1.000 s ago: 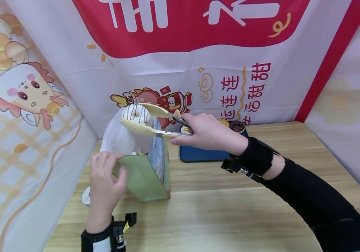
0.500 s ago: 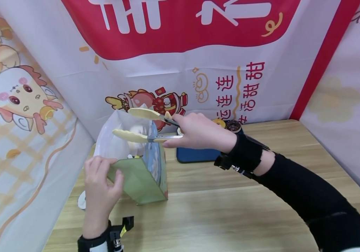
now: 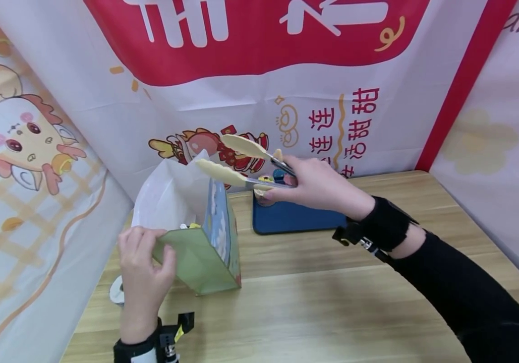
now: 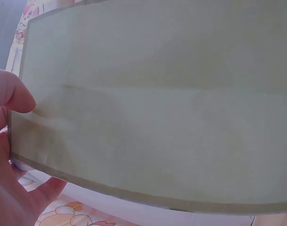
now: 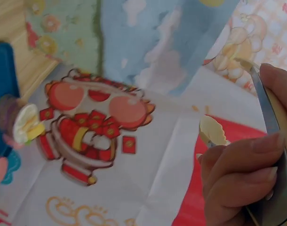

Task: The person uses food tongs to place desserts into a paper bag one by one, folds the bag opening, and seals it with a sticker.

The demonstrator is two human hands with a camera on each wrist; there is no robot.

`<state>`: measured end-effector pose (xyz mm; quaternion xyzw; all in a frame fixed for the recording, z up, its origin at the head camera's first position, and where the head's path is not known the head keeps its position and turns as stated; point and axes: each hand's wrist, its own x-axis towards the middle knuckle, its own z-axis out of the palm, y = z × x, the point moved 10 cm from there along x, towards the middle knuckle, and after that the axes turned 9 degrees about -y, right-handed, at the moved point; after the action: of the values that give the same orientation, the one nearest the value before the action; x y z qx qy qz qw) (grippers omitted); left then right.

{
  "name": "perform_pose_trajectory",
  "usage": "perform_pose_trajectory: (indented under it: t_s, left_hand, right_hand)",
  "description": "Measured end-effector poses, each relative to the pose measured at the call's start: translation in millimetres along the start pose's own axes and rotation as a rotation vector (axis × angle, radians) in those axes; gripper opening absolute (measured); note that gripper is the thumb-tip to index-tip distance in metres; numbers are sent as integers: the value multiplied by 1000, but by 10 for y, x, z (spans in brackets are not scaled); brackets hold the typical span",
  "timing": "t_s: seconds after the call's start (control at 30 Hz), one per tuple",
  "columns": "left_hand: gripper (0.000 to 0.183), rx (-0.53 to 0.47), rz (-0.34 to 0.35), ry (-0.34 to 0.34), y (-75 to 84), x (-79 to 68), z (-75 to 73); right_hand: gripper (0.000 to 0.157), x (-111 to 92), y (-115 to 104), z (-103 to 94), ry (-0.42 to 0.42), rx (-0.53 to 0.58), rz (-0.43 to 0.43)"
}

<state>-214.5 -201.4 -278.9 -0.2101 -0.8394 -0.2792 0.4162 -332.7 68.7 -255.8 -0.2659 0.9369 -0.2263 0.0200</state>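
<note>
A paper bag (image 3: 191, 257) with a green front and a sky-patterned side stands with its mouth open on the wooden table. My left hand (image 3: 143, 272) grips its near left rim; in the left wrist view the thumb presses against the green panel (image 4: 157, 132). My right hand (image 3: 323, 186) holds metal tongs (image 3: 220, 172) with cream scalloped tips, spread apart and with nothing between them. The tongs hang just right of the bag's mouth, near the blue tray. A bit of yellow and white shows inside the bag; most of its contents are hidden.
Behind the right hand lies a blue tray (image 3: 300, 219). A small cupcake (image 5: 26, 123) and other toy-like sweets stand on it, partly hidden. A white round roll (image 3: 116, 291) lies left of the bag. Printed cloth walls (image 3: 223, 91) close off the back and sides.
The tongs held a white doughnut with dark stripes above the bag, then spread and let it drop inside. They have since lifted away to the right. The left hand still grips the rim.
</note>
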Motion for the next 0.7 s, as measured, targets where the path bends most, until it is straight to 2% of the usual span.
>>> perform_pose_trajectory:
  t_s: [0.13,0.3,0.57,0.7]
  left_hand:
    - [18,16,-5,-1,-12,4,1]
    - [17,30,-5,-5,-20,8,7]
    - [17,28,-5,6,-15,11,6]
    - [17,26,-11,8,-16,3,7]
  right_hand:
    - [77,-68,284,2,48,-24,67]
    - [84,-111,605,75,49,-9,137]
    - [91,-148,957,243,38,-21,213]
    - [88,-172,1109,345,22,-9,244]
